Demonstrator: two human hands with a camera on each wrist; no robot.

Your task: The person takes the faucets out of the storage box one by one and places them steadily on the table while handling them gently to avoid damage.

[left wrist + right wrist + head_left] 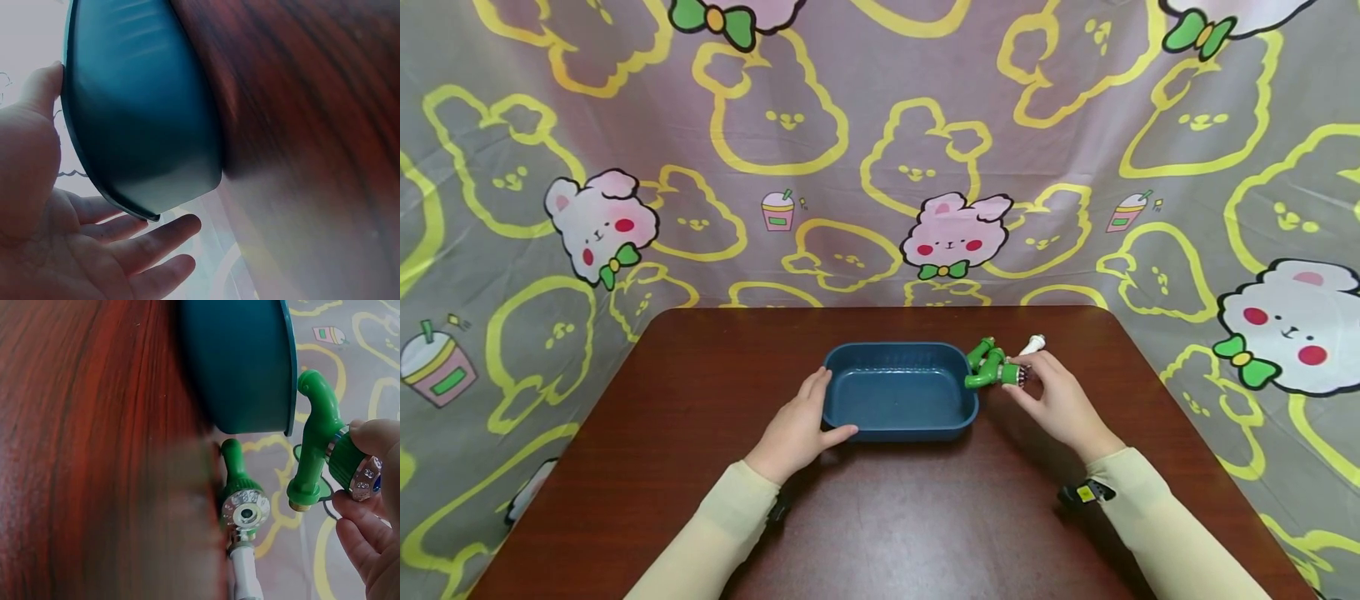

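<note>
My right hand [1060, 402] pinches a green tap [992, 368] by its round ribbed knob, thumb and fingers at the knob's sides. In the right wrist view this tap [317, 437] is held up off the table, its curved spout close to the basin's rim. A second green tap [232, 464] lies on the table beyond it, beside a white piece [245, 570] that is partly hidden. My left hand [793, 425] rests at the left end of a blue rectangular basin [901, 434]. Its thumb touches the near rim, and its fingers lie extended along the end.
The brown wooden table [700, 400] carries the basin near its middle. Behind and at both sides hangs a grey curtain [865, 75] with yellow cartoon outlines. A white fitting [1037, 342] pokes out behind my right hand.
</note>
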